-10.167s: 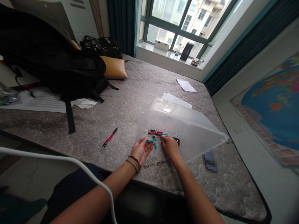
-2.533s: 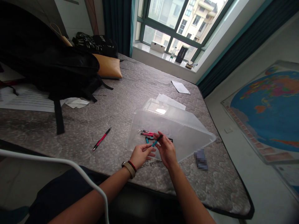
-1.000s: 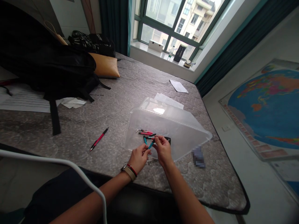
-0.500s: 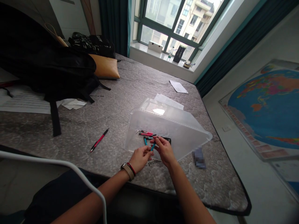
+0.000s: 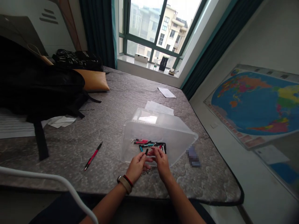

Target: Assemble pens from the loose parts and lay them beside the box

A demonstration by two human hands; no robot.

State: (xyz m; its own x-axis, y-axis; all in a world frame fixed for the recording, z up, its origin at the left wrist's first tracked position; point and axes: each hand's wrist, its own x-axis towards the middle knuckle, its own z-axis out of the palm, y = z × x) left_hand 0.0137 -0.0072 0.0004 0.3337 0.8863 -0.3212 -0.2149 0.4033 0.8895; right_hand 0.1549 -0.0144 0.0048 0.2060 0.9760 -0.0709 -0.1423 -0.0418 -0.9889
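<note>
My left hand [image 5: 137,165] pinches a short black pen part [image 5: 146,151] upright between thumb and forefinger. My right hand [image 5: 161,161] is close beside it, fingertips drawn together; whatever they hold is too small to make out. Both hands are at the mouth of a clear plastic bin [image 5: 178,137] tipped on its side. Inside the bin lie several pen parts: red barrels [image 5: 141,142], a teal piece [image 5: 141,148], another teal barrel [image 5: 149,145] and black pieces [image 5: 161,143]. Left of the bin, a complete red and black pen [image 5: 93,156] rests on the mattress.
The quilted grey mattress [image 5: 112,118] carries papers [image 5: 159,107] behind the bin and a blurred dark item [image 5: 193,156] to its right. A black backpack [image 5: 42,84] and tan cushion [image 5: 94,80] lie at the left. A white tube [image 5: 51,176] crosses the lower left.
The view has shifted, tilting up and right. The teal barrel between my hands is no longer visible there; the black part now stands up from my left fingers, and my hands are slightly further apart.
</note>
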